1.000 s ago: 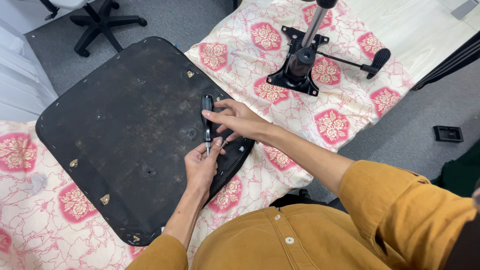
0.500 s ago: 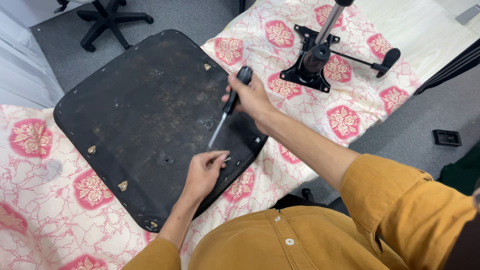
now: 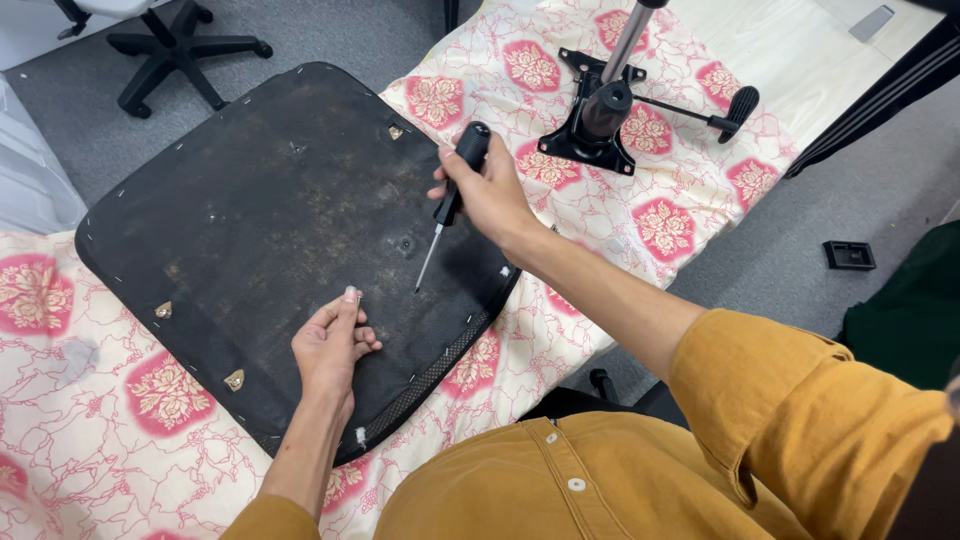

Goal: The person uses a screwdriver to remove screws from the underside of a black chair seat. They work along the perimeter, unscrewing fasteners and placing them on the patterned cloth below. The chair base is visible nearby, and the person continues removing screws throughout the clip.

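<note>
The screwdriver (image 3: 455, 195) sits in my right hand (image 3: 490, 195), fingers wrapped tight round its black handle near the top; the thin shaft runs down and to the left, its tip hanging just above the black underside of the seat pad (image 3: 270, 230), apart from it as far as I can judge; the long axis is tilted, handle up and away, point down towards me. Just below and left of that tip lies my left hand (image 3: 330, 345), resting on the pad with thumb and forefinger pinched together at a small pale thing, perhaps a screw (image 3: 357, 296), though it is too small to be sure; so the left grip is closed on something tiny, the right grip closed on the tool. The tip is nearer to the left hand than to any of the brass-coloured fittings; one fitting (image 3: 235, 379) sits near the pad's lower edge, another (image 3: 396, 132) near the upper edge; a small dark hole (image 3: 405, 243) shows in the pad just right of the shaft. The pad lies flat, upside down, on a cloth (image 3: 120, 420) with pink flowers spread over the floor; further off on that same cloth stands a chair mechanism (image 3: 600, 120) with its metal column and lever; a wheeled chair base (image 3: 180, 50) stands on the grey carpet beyond.
</note>
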